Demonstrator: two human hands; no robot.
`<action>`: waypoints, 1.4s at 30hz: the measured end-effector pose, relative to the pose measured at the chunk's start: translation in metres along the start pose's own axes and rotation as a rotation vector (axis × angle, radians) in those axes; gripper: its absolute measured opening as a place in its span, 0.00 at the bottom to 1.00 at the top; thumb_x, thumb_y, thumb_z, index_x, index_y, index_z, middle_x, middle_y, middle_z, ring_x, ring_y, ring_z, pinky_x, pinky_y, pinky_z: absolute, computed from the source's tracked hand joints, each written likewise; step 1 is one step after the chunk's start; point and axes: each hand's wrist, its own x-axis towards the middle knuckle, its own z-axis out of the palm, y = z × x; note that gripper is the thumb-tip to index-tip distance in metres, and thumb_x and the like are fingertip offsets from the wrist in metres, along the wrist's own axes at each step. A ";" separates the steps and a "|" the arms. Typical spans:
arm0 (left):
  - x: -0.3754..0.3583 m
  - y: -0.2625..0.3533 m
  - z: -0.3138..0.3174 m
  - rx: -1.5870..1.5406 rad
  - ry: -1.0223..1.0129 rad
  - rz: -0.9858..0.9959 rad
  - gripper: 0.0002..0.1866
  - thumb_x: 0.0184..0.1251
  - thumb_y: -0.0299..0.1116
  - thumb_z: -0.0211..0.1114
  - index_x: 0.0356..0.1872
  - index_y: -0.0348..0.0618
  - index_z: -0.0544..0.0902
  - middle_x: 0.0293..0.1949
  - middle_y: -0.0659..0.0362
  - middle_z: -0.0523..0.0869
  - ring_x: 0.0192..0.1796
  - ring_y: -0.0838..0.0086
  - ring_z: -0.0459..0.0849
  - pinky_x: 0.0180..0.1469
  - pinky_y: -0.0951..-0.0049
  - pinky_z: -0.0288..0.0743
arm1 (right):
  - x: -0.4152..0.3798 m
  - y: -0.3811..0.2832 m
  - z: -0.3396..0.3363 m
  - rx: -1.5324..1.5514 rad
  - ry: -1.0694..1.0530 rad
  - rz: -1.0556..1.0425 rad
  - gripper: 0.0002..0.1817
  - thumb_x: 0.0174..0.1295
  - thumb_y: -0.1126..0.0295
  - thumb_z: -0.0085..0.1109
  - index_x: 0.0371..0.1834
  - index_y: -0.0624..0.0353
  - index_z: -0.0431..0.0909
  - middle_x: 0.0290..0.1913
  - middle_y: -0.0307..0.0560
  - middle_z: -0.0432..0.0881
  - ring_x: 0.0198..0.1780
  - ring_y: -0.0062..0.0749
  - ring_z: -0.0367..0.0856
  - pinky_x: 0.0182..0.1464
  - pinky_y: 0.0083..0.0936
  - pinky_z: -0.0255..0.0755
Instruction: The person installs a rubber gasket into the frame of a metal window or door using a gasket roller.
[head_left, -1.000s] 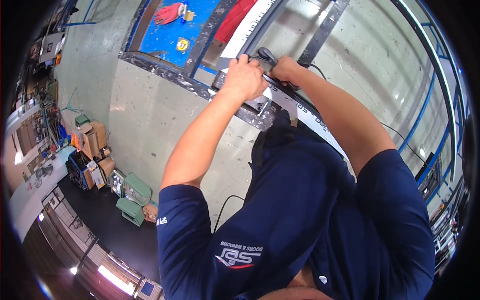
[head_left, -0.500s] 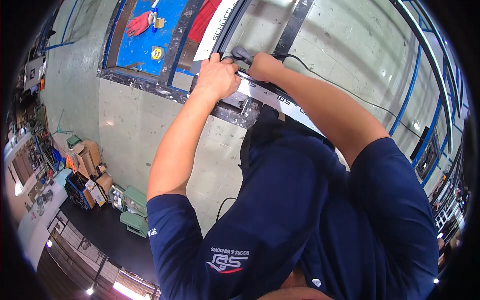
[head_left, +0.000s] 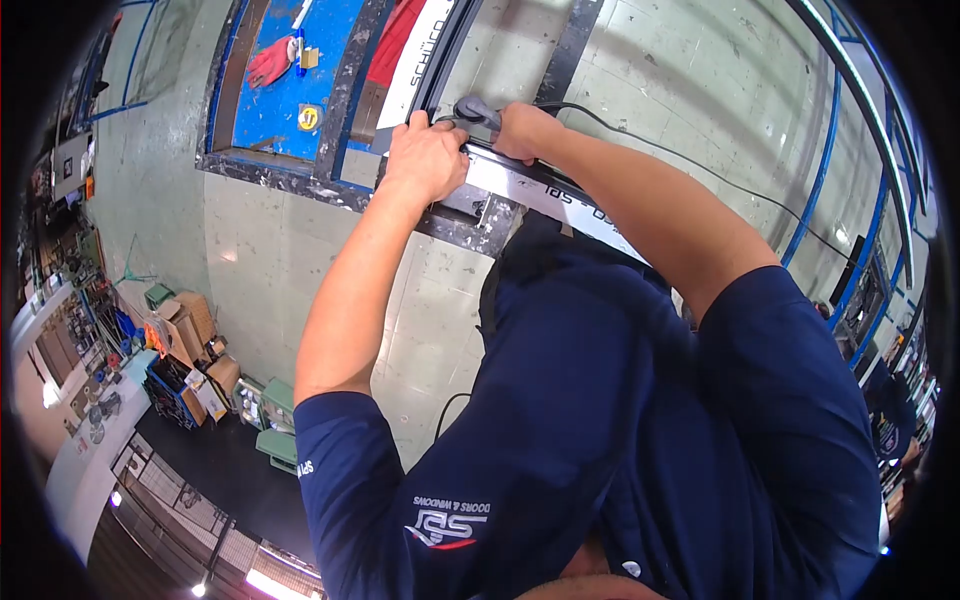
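A window frame with white printed film and dark inner channels lies in front of me, its corner between my hands. My left hand rests on that corner, fingers curled in, with a thin black strip at the fingertips. My right hand is closed around the handle of a grey round-headed hand tool, just right of my left fingers. The tool's head lies over the frame's inner edge; its working part is hidden. From beside the tool a long black strip, apparently rubber gasket, trails right.
The paint-spotted support carries the frame. On a blue surface lie a red glove, a marker and a yellow tape measure. Blue racks stand at right. Cardboard boxes and green cases stand lower left.
My hands and the grey tool have shifted slightly left along the frame corner. The camera view has also moved a little. Both hands keep their hold.
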 end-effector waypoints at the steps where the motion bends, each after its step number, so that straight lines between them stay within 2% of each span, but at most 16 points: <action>1: -0.001 0.001 0.001 0.001 -0.007 0.004 0.21 0.66 0.40 0.62 0.58 0.50 0.88 0.62 0.59 0.86 0.62 0.57 0.78 0.65 0.54 0.73 | 0.001 0.004 0.001 -0.031 -0.036 -0.054 0.13 0.66 0.69 0.56 0.37 0.66 0.89 0.31 0.50 0.91 0.30 0.36 0.91 0.40 0.34 0.85; 2: -0.001 0.001 0.003 0.002 -0.010 0.010 0.21 0.66 0.40 0.62 0.58 0.50 0.88 0.62 0.59 0.86 0.62 0.57 0.78 0.65 0.54 0.73 | 0.003 0.009 0.003 -0.061 -0.075 -0.108 0.14 0.68 0.67 0.57 0.39 0.66 0.89 0.31 0.50 0.91 0.30 0.35 0.91 0.40 0.34 0.84; 3: 0.000 0.001 0.003 0.012 -0.004 0.009 0.21 0.66 0.40 0.62 0.58 0.50 0.88 0.63 0.59 0.86 0.62 0.57 0.78 0.65 0.54 0.73 | -0.002 0.008 0.002 -0.016 -0.083 -0.083 0.14 0.70 0.64 0.58 0.47 0.61 0.89 0.32 0.49 0.91 0.29 0.36 0.91 0.39 0.35 0.84; 4: -0.001 0.000 0.004 0.021 -0.003 0.009 0.21 0.66 0.40 0.62 0.59 0.51 0.88 0.64 0.58 0.86 0.63 0.56 0.78 0.66 0.53 0.73 | -0.007 0.007 0.003 -0.009 -0.089 -0.082 0.14 0.70 0.64 0.58 0.47 0.61 0.89 0.32 0.49 0.91 0.29 0.36 0.91 0.39 0.35 0.84; 6: 0.002 0.001 0.001 0.021 -0.029 -0.005 0.21 0.66 0.40 0.62 0.58 0.51 0.88 0.63 0.58 0.86 0.63 0.56 0.78 0.66 0.54 0.73 | -0.018 0.006 0.003 0.028 0.057 -0.065 0.15 0.70 0.64 0.58 0.56 0.52 0.86 0.38 0.51 0.91 0.37 0.41 0.92 0.43 0.38 0.84; 7: 0.002 0.004 0.000 0.021 -0.052 -0.014 0.21 0.66 0.40 0.62 0.58 0.51 0.89 0.63 0.57 0.86 0.62 0.56 0.79 0.66 0.54 0.73 | -0.017 0.012 0.012 0.035 0.051 -0.062 0.15 0.70 0.64 0.58 0.56 0.52 0.86 0.38 0.51 0.91 0.37 0.41 0.92 0.43 0.38 0.84; 9: 0.009 0.007 -0.006 0.054 -0.099 -0.027 0.20 0.66 0.40 0.61 0.56 0.50 0.89 0.61 0.56 0.87 0.62 0.57 0.79 0.65 0.55 0.74 | -0.015 0.024 0.012 -0.057 0.192 -0.241 0.17 0.68 0.63 0.60 0.59 0.48 0.84 0.46 0.52 0.91 0.48 0.47 0.90 0.51 0.42 0.83; 13: 0.027 0.025 -0.011 0.178 -0.180 -0.030 0.17 0.68 0.39 0.59 0.49 0.47 0.91 0.55 0.53 0.90 0.60 0.56 0.82 0.64 0.56 0.75 | -0.053 0.066 0.025 0.212 0.332 -0.289 0.18 0.62 0.70 0.64 0.56 0.48 0.85 0.52 0.50 0.89 0.55 0.53 0.85 0.59 0.45 0.78; 15: 0.038 0.029 -0.003 0.239 -0.159 0.000 0.16 0.72 0.42 0.59 0.47 0.47 0.91 0.51 0.54 0.91 0.59 0.55 0.83 0.63 0.55 0.76 | -0.071 0.107 0.036 0.182 0.613 -0.530 0.19 0.58 0.73 0.64 0.55 0.48 0.85 0.56 0.46 0.87 0.56 0.53 0.84 0.58 0.45 0.77; 17: 0.053 0.028 0.011 0.246 -0.147 0.069 0.17 0.73 0.45 0.59 0.46 0.47 0.91 0.50 0.54 0.91 0.59 0.55 0.84 0.62 0.55 0.76 | -0.103 0.146 0.034 0.143 0.630 -0.500 0.21 0.55 0.76 0.64 0.53 0.48 0.85 0.57 0.42 0.86 0.56 0.50 0.84 0.55 0.45 0.77; 20: 0.059 0.040 -0.001 0.211 -0.179 0.198 0.20 0.75 0.50 0.61 0.46 0.47 0.92 0.49 0.52 0.91 0.60 0.54 0.84 0.62 0.54 0.76 | -0.152 0.204 0.045 0.013 0.682 -0.406 0.21 0.52 0.78 0.63 0.51 0.47 0.85 0.51 0.38 0.86 0.53 0.44 0.83 0.54 0.41 0.73; 22: 0.071 0.041 -0.001 0.089 -0.383 0.154 0.22 0.77 0.51 0.59 0.49 0.44 0.91 0.49 0.49 0.91 0.60 0.55 0.85 0.64 0.54 0.76 | -0.179 0.225 0.059 0.010 0.712 -0.357 0.21 0.52 0.79 0.63 0.50 0.46 0.85 0.49 0.37 0.86 0.52 0.43 0.82 0.55 0.40 0.72; 27: 0.089 0.027 0.001 -0.262 -0.618 0.152 0.20 0.78 0.46 0.62 0.53 0.39 0.88 0.54 0.42 0.88 0.59 0.50 0.86 0.65 0.58 0.75 | -0.203 0.238 0.089 -0.055 0.813 -0.301 0.19 0.51 0.76 0.64 0.47 0.46 0.85 0.45 0.36 0.85 0.49 0.39 0.81 0.52 0.38 0.70; 31: 0.089 0.032 0.004 -0.180 -0.622 0.177 0.24 0.78 0.48 0.62 0.60 0.37 0.84 0.55 0.40 0.88 0.61 0.50 0.85 0.67 0.59 0.75 | -0.190 0.237 0.096 -0.170 1.006 -0.383 0.16 0.51 0.71 0.65 0.45 0.45 0.85 0.40 0.34 0.83 0.45 0.37 0.80 0.51 0.35 0.69; 38: 0.091 0.041 -0.003 -0.190 -0.691 0.140 0.26 0.76 0.53 0.62 0.61 0.42 0.85 0.58 0.43 0.88 0.62 0.51 0.85 0.67 0.60 0.75 | -0.181 0.239 0.095 -0.119 1.043 -0.380 0.13 0.50 0.73 0.64 0.40 0.45 0.83 0.38 0.34 0.81 0.44 0.37 0.79 0.52 0.34 0.69; 42: 0.088 0.046 0.010 -0.178 -0.638 0.102 0.32 0.75 0.55 0.62 0.63 0.35 0.82 0.61 0.39 0.85 0.66 0.50 0.82 0.70 0.60 0.72 | -0.180 0.239 0.097 -0.128 1.050 -0.392 0.15 0.48 0.74 0.63 0.41 0.45 0.82 0.37 0.35 0.80 0.44 0.36 0.80 0.52 0.34 0.69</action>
